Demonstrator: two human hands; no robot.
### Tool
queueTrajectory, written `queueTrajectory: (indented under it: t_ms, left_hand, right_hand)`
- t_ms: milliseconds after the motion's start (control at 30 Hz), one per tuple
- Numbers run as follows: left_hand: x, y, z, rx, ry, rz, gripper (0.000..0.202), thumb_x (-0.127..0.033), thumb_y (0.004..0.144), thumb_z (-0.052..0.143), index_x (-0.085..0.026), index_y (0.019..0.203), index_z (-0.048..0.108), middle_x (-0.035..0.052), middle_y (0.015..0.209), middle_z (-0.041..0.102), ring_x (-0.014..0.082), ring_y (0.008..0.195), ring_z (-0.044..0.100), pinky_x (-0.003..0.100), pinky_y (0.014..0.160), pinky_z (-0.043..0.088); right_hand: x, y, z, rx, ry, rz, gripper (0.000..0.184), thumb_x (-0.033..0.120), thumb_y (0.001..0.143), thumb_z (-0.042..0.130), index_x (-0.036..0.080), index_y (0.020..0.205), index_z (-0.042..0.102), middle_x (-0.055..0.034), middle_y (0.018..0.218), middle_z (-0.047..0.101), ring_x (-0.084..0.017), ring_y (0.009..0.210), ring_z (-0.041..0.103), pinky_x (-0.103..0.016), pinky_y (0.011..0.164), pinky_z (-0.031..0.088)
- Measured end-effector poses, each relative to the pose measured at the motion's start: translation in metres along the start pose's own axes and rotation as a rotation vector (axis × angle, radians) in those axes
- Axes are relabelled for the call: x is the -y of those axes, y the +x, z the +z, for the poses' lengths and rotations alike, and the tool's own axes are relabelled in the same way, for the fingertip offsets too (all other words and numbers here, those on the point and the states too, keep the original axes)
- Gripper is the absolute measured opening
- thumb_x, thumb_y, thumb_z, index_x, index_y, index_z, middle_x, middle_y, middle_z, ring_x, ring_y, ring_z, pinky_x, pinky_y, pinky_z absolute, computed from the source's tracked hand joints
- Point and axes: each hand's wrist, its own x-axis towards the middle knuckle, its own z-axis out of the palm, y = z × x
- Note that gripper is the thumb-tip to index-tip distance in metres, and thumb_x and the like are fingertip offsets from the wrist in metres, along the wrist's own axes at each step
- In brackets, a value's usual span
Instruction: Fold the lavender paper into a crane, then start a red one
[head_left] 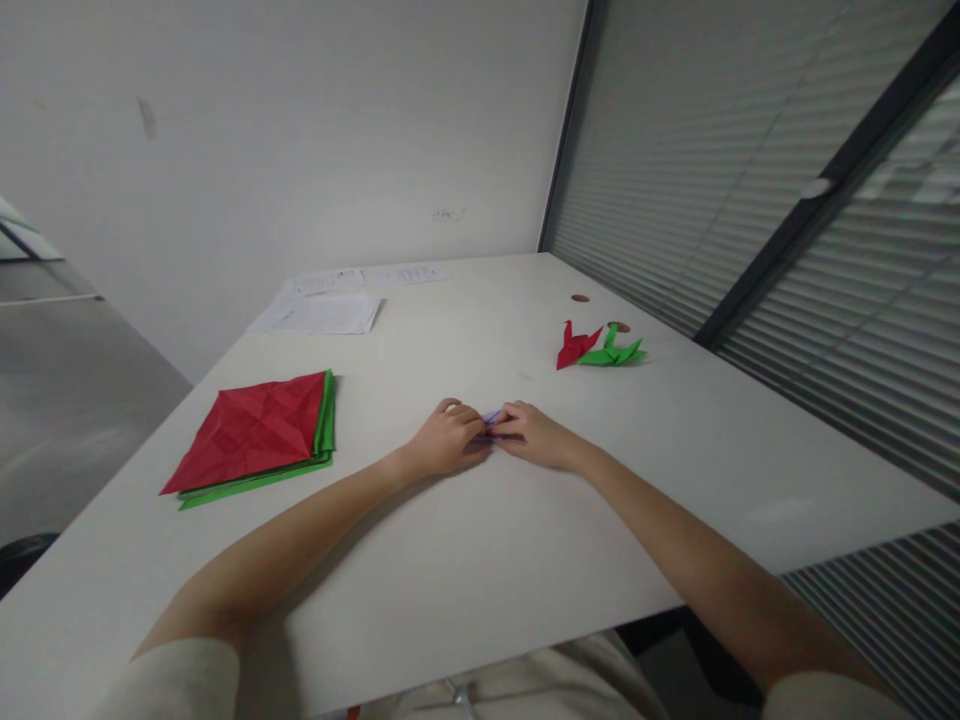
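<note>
Between my two hands lies a small piece of purple folded paper (491, 417), low over the middle of the white table. Its left side is in the fingers of my left hand (448, 438), which are closed on it. From the other side, my right hand (537, 436) pinches the same paper with thumb and fingers. Most of the paper is hidden by my fingers, so its full shape cannot be made out.
Creased red and green paper sheets (255, 425) are stacked at the left. A red origami crane (576, 346) and a green origami crane (611, 352) stand at the right, touching. White printed papers (330, 313) lie at the back left. Blinds (712, 180) border the table's right side.
</note>
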Motion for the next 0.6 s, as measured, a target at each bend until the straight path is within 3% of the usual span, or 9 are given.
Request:
queueTrajectory:
  t_ms: [233,433,600]
  left_hand:
    - [0.002,-0.001,0.007,0.030,-0.039,-0.049,0.012,-0.021,0.089,0.052,-0.017,0.088,0.063,0.0071,0.089,0.066,0.0179,0.083,0.061,0.030,0.076,0.044]
    - [0.002,-0.001,0.005,0.029,-0.080,-0.077,0.012,-0.022,0.088,0.054,-0.017,0.085,0.065,0.0067,0.086,0.065,0.0176,0.081,0.061,0.029,0.075,0.044]
    - [0.003,-0.002,0.007,-0.021,-0.158,-0.174,0.020,-0.030,0.089,0.054,-0.016,0.082,0.067,0.0055,0.081,0.059,0.0128,0.066,0.055,0.025,0.065,0.043]
  right_hand:
    - [-0.007,0.001,0.005,-0.049,0.064,0.034,0.020,0.027,0.089,0.058,0.024,0.102,0.073,-0.0061,0.087,0.061,-0.019,0.085,0.054,-0.034,0.080,0.044]
    - [-0.012,0.001,0.007,-0.057,0.241,0.060,0.018,0.027,0.085,0.063,0.024,0.099,0.074,-0.0058,0.092,0.062,-0.018,0.088,0.057,-0.034,0.084,0.046]
    - [-0.009,0.004,0.010,-0.108,0.332,0.191,0.019,0.033,0.086,0.061,0.021,0.089,0.075,-0.0046,0.086,0.061,-0.016,0.079,0.057,-0.030,0.075,0.046]
